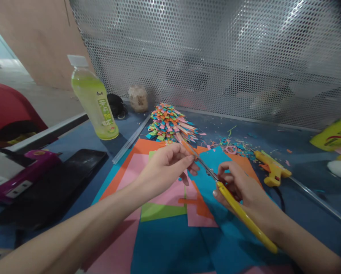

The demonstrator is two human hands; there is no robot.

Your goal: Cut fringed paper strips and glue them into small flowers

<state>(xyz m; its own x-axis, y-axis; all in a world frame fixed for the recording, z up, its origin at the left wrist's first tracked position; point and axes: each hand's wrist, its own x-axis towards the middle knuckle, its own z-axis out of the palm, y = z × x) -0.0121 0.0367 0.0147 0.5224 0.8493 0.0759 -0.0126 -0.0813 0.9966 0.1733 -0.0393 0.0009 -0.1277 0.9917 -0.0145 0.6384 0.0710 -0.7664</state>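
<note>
My right hand [241, 186] is closed around a pair of scissors [236, 207] with long yellow handles. Their metal blades point up and left, toward my left hand [173, 160]. The thumb and forefinger of that hand pinch a narrow pinkish paper strip [184, 141] right at the blades. How far the strip lies between the blades cannot be made out. Beneath both hands lie stacked coloured paper sheets [164, 239] in blue, pink, orange and green. Smaller pink and orange cut pieces [200, 213] rest on top.
Behind the sheets stands a cone of folded multicoloured paper strips [167, 121], with scraps [233, 146] beside it. A yellow glue gun [273, 169] lies right. At left are a drink bottle [94, 102], clear sticks [132, 139], a black phone [70, 175] and a purple device [36, 171]. Perforated metal [216, 57] closes the back.
</note>
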